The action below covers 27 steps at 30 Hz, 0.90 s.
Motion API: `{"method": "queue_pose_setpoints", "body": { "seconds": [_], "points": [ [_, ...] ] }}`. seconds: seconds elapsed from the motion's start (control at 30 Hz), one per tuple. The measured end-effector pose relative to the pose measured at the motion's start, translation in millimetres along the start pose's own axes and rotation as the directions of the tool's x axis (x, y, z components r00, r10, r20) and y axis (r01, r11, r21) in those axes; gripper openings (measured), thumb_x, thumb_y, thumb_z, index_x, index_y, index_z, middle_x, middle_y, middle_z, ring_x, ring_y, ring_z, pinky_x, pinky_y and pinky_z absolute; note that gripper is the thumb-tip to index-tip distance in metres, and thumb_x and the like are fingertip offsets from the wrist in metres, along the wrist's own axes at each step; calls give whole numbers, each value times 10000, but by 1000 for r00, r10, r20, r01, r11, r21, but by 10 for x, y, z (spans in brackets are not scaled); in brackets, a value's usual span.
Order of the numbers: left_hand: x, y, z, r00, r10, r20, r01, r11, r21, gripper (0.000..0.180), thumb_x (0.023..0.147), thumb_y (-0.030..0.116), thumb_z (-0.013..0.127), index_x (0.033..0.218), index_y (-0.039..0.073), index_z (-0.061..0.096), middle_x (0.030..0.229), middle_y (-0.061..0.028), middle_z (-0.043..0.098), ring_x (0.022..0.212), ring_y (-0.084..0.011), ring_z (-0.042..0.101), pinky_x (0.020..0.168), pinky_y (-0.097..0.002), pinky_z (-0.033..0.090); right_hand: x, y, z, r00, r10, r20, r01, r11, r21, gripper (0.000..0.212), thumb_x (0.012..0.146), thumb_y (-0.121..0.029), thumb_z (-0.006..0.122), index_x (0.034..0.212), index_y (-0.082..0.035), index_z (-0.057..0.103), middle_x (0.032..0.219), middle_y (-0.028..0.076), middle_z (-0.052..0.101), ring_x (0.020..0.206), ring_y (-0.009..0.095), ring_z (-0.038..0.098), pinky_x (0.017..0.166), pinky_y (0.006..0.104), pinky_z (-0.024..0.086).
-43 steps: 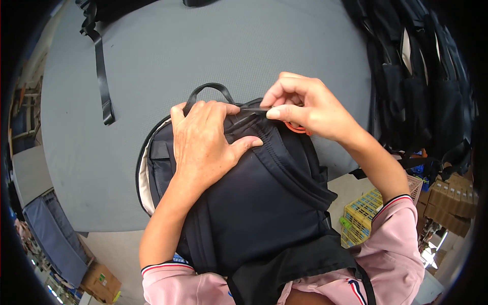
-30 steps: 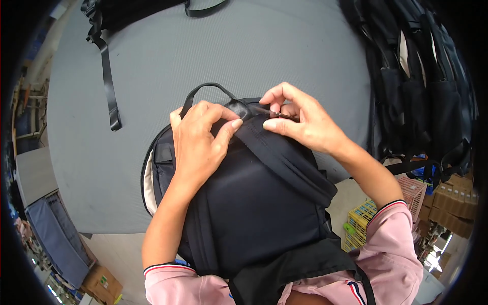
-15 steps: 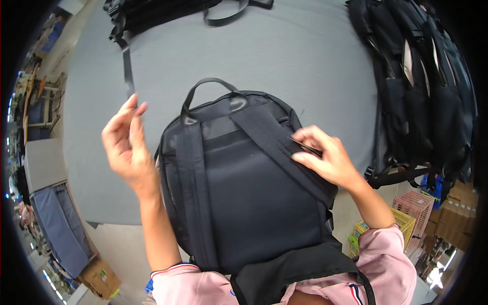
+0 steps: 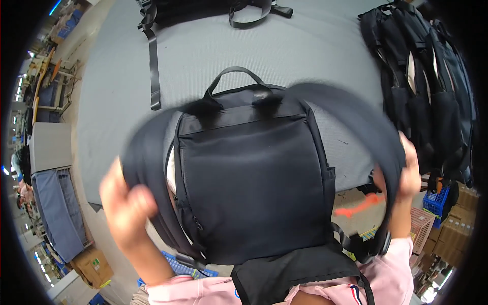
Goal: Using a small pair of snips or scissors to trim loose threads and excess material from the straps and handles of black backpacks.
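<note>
The person is wearing a pale pink, short-sleeved fabric shirt, its left sleeve and right sleeve leaving the forearms bare. A matte black cloth apron bib is covering the middle of the chest, its upper edge running unevenly across. A narrow black fabric strap is curving down from the bib's right side. Beside it, a dark blue, white and red striped trim is showing against the pink. The left hand and right hand are appearing bare and blurred.
</note>
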State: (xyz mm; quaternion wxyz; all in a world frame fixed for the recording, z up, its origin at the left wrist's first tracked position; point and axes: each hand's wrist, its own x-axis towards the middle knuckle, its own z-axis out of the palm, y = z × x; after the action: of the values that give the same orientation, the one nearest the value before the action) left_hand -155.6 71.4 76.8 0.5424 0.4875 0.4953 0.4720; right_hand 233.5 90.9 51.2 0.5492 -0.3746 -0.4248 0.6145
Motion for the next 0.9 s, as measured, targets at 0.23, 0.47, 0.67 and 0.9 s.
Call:
{"method": "queue_pose_setpoints", "body": {
  "seconds": [0.23, 0.47, 0.67, 0.9],
  "points": [
    [1473, -1148, -68, 966, -153, -209, 130, 984, -119, 241, 849, 172, 677, 1032, 27, 615, 944, -24, 642, 830, -97, 587, 785, -236, 462, 956, 777, 405, 968, 251, -12, -250, 959, -136, 175, 827, -130, 677, 901, -60, 534, 683, -53, 472, 498, 13, 355, 465, 173, 290],
    [1408, -1368, -232, 938, -266, -221, 183, 924, -336, 209, 885, 205, 638, 1010, 38, 629, 850, -26, 650, 716, -78, 602, 648, -223, 498, 945, 1075, 368, 972, 170, -163, -205, 952, -228, 171, 834, -131, 673, 935, -74, 547, 708, -70, 463, 557, 3, 371, 496, 167, 324],
    [1346, -1309, -185, 929, -265, -259, 165, 922, -349, 226, 893, 245, 629, 965, 30, 636, 797, -36, 653, 674, -85, 617, 614, -214, 518, 848, 1135, 536, 953, -223, -207, 81, 840, -536, 305, 769, 40, 672, 1049, -16, 564, 925, -3, 465, 613, 24, 356, 530, 175, 342],
    [1304, -1374, -275, 946, -265, -187, 204, 934, -292, 380, 897, 293, 617, 1107, -22, 598, 1017, -110, 646, 865, -154, 617, 817, -285, 499, 735, 892, 697, 899, -310, 310, 409, 338, -848, 407, 669, 97, 589, 1034, -84, 614, 822, 65, 562, 625, 234, 600, 541, 334, 498]
  ]
}}
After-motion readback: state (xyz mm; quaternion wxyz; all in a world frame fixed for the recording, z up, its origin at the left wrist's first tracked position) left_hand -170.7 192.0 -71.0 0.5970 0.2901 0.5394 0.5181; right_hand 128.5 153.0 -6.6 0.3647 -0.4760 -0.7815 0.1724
